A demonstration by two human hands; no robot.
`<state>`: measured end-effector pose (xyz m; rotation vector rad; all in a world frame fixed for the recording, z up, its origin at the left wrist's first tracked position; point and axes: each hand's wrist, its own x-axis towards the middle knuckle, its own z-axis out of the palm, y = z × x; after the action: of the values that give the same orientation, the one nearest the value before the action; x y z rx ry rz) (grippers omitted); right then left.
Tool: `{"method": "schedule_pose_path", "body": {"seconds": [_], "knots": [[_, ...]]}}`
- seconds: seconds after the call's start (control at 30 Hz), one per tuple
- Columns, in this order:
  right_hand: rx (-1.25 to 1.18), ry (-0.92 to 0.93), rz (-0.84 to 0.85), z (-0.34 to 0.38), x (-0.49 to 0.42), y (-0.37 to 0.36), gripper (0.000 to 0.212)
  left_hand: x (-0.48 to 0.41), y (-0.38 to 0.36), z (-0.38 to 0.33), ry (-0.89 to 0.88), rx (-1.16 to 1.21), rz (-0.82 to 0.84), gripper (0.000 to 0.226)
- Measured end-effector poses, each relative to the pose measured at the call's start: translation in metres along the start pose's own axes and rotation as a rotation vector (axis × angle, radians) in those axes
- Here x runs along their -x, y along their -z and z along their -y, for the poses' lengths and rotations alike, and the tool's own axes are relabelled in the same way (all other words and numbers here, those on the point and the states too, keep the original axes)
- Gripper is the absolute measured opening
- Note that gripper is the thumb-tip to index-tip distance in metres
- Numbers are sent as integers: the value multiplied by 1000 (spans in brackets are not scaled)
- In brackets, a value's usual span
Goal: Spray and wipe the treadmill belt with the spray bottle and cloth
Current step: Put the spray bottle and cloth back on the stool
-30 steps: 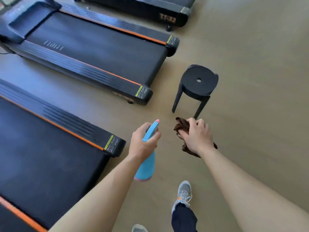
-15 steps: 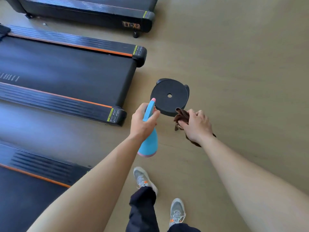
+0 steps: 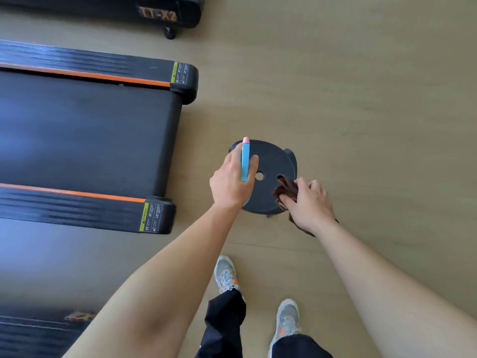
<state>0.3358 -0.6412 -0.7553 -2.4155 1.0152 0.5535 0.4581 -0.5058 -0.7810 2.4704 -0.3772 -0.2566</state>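
Observation:
My left hand grips a blue spray bottle with a pink tip, held over the left side of a black round stool. The bottle's body is mostly hidden under the hand. My right hand holds a bunched brown cloth over the stool's right edge. The treadmill belt is black and lies to the left, between two side rails with orange stripes.
Another treadmill's rear end sits at the top left, and a third treadmill's edge is at the bottom left. My feet in grey shoes stand on tan floor just behind the stool. Open floor spreads to the right.
I have walked up to the stool, which now lies directly under both hands. The treadmills have shifted left and down in view. Both hands keep their hold on bottle and cloth.

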Motion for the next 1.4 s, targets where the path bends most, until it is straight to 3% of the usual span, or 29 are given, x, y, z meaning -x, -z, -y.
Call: {"method": "schedule_pose_path", "body": {"seconds": [0.37,0.67,0.73,0.8,0.93,1.03,1.1,1.27,1.4], "knots": [[-20,0,47,-11,-78,-35,44,-54,-85,40,-223,26,101,70],[-53,101,93,-17,-78,-27,44,-26,-78,53,105,-62,295,93],[-64,135,110,-19,-72,-18,44,-2,-66,55,205,-128,311,85],[-86,175,152,-25,-66,-7,44,32,-55,50,296,-121,352,62],[-108,264,282,-38,-57,9,43,79,-36,11,288,116,367,30],[-98,327,327,-51,-55,23,35,71,-28,-27,222,297,299,40],[-89,364,350,-59,-58,30,31,57,-27,-44,146,350,344,49],[-131,428,357,-72,-72,42,32,30,-28,-68,-11,250,507,42],[-237,471,429,-72,-82,49,17,23,-27,-71,-68,224,529,38]]}}
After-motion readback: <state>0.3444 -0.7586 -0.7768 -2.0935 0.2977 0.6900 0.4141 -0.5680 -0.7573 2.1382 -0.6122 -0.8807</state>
